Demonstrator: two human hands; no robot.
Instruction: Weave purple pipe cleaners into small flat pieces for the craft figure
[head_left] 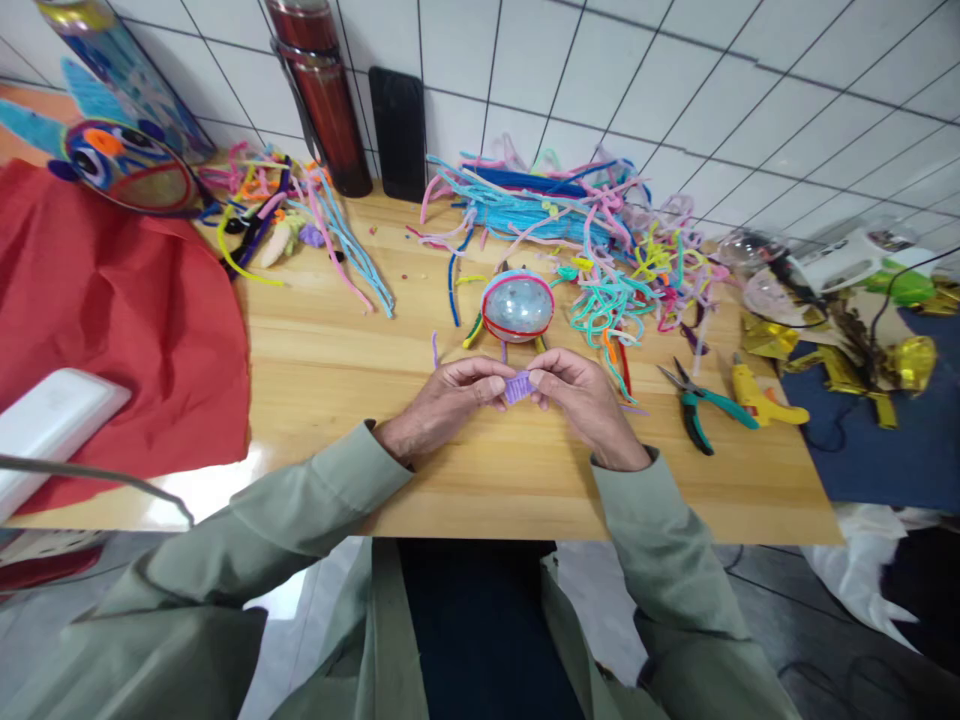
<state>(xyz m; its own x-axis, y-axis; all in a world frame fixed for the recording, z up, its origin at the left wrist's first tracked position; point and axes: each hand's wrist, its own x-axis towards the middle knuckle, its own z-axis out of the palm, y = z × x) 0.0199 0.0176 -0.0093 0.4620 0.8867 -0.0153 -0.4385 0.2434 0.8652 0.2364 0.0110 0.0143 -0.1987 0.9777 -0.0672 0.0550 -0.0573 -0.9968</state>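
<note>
My left hand [442, 405] and my right hand [581, 400] meet over the wooden table [337, 350], both pinching a small purple coiled pipe cleaner [517, 386] between their fingertips. Just beyond them stands a clear plastic ball [517, 306] with a red pipe cleaner round it and coloured pieces tucked under it. A big tangle of pipe cleaners [585, 235] in blue, pink, teal and yellow lies behind and to the right of the ball.
Teal-handled pliers [701, 405] and a yellow glue gun [757, 398] lie to the right. Red cloth [112, 300] covers the left side. A red flask [322, 95], a black phone [399, 130] and more pipe cleaners [300, 215] sit at the back. Gold foil [862, 350] lies far right.
</note>
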